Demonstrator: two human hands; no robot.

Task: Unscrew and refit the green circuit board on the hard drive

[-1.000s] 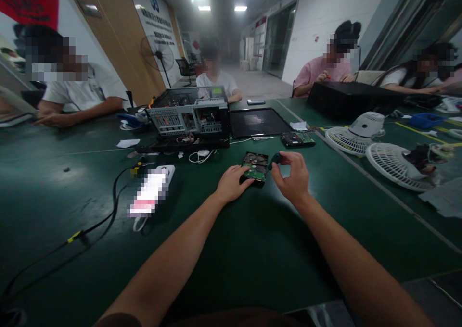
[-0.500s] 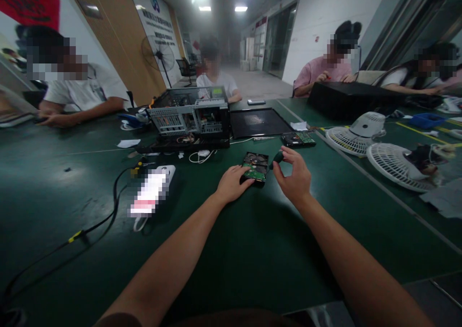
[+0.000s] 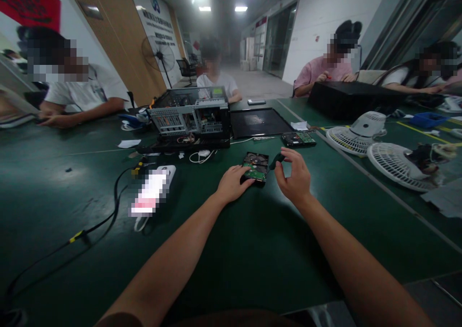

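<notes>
A hard drive (image 3: 257, 162) lies on the green table, its green circuit board facing up. My left hand (image 3: 231, 184) is closed on its left and near edges. Between the thumb and fingertips of my right hand (image 3: 296, 177), just to the right of the drive, is a small screwdriver (image 3: 276, 161) with a dark handle. It leans down toward the drive's right edge; I cannot make out where the tip rests.
An opened computer case (image 3: 191, 118) stands beyond the drive, with a black panel (image 3: 260, 122) and second hard drive (image 3: 299, 139) to its right. A phone (image 3: 153, 190) and cable lie left; fan parts (image 3: 355, 134) lie right. Several people sit around the table.
My right fingers have shifted slightly on the screwdriver's handle. The left hand and the hard drive stay where they were.
</notes>
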